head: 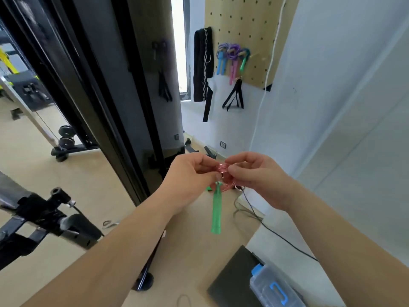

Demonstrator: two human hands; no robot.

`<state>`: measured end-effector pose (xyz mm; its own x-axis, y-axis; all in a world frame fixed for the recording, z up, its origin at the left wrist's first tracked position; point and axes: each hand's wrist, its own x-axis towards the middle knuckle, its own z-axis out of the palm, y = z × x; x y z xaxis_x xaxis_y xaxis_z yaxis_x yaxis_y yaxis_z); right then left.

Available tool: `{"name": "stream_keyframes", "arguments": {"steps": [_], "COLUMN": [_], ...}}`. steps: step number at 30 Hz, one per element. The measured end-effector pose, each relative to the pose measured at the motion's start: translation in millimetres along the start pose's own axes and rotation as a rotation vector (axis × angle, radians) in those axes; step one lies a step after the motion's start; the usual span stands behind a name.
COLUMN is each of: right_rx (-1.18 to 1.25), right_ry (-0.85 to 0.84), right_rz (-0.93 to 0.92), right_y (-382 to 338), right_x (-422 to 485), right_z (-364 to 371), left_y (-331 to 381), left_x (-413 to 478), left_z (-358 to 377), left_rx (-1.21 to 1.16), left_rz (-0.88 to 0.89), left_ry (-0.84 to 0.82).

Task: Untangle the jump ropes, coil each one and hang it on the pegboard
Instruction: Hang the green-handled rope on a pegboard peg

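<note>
My left hand [190, 176] and my right hand [254, 173] both pinch a small pink coil of jump rope [225, 177] held between them at chest height. A translucent green handle [216, 212] hangs straight down from the coil. On the wall ahead, the wooden pegboard [241, 25] carries three coiled ropes on pegs: one with blue handles [221, 63], one purple with pink handles [233, 63], one with a green handle [244, 60]. A bare wooden peg [254, 56] sticks out just right of them.
A black belt with a chain [203, 65] and black strap handles [235, 96] hang near the pegboard. A black gym machine frame [93, 89] stands at left. A clear plastic box [274, 286] on a dark mat and a black cable [276, 233] lie on the floor.
</note>
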<state>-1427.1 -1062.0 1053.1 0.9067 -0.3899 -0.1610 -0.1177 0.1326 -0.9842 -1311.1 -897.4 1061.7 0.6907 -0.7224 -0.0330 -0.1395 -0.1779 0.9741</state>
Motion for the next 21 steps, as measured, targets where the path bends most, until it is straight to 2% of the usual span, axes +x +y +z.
{"name": "stream_keyframes", "arguments": {"steps": [4, 11, 15, 21], "right_rx": [-0.056, -0.135, -0.163, -0.237], "right_ry": [0.031, 0.310, 0.439, 0.484], "right_rz": [-0.008, -0.043, -0.076, -0.132], "right_y": [-16, -31, -50, -100], "right_x": [55, 186, 287, 407], "right_z": [-17, -59, -95, -141], "left_y": [6, -9, -5, 31], "left_x": [57, 219, 339, 487], "left_z": [-2, -2, -7, -21], "left_rx": [0.020, 0.094, 0.075, 0.092], "left_rz": [-0.005, 0.006, 0.027, 0.029], "left_ry": [0.009, 0.057, -0.019, -0.171]}}
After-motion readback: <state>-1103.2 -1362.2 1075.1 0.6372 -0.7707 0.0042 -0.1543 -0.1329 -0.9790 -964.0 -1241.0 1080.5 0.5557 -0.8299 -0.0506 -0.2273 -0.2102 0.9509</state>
